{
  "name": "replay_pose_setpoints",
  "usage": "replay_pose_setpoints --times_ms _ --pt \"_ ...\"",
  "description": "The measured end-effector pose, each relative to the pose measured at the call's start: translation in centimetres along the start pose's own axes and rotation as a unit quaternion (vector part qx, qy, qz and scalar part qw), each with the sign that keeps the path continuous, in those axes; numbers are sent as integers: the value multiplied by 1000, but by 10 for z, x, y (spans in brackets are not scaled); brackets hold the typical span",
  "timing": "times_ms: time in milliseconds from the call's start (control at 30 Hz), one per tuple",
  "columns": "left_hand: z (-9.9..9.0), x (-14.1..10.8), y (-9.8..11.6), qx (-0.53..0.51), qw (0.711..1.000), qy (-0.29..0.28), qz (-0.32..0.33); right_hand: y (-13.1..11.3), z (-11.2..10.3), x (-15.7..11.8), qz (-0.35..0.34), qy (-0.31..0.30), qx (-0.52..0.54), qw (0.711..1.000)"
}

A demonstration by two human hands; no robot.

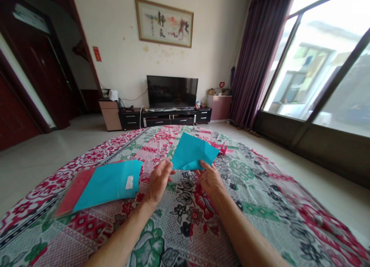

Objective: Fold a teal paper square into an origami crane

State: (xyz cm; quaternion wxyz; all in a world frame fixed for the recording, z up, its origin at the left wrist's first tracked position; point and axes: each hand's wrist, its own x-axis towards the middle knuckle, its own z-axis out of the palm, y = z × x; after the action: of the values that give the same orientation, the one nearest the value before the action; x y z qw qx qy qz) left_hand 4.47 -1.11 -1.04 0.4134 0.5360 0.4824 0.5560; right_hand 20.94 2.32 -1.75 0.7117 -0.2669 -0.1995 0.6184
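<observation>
A blue sheet of paper (194, 152) is raised over the patterned cloth, tilted, with a fold along its lower edge. My right hand (210, 179) pinches that lower edge, thumb on top and fingers beneath. Beside the sheet's left corner is my left hand (159, 179), its fingers held together and partly behind one another; whether it grips the corner is hard to make out. To the left lies a clear packet of blue and red paper (108, 185) with a white label. Behind the sheet's right corner sits a pink folded paper piece (222, 148).
The round table's floral cloth (243, 170) spreads under both arms. Beyond it, a television (172, 92) stands on a black low cabinet (133, 120). Purple curtains (254, 54) and a large window are at the right; dark red doors are at the left.
</observation>
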Motion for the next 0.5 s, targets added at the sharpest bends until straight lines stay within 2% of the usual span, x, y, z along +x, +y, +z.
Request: replay_pose_setpoints --times_ms 100,167,333,500 --pt "10 -1 0 -47 997 -60 5 3 1 -2 -10 -17 9 1000" --pt "15 -2 -1 -83 994 -67 24 5 1 -3 -8 -30 10 999" --pt "15 -2 -6 -65 998 -17 -3 7 2 -6 11 -49 6 999" --pt "12 -2 -8 -62 998 -5 -20 7 0 -5 27 -46 -1 999"
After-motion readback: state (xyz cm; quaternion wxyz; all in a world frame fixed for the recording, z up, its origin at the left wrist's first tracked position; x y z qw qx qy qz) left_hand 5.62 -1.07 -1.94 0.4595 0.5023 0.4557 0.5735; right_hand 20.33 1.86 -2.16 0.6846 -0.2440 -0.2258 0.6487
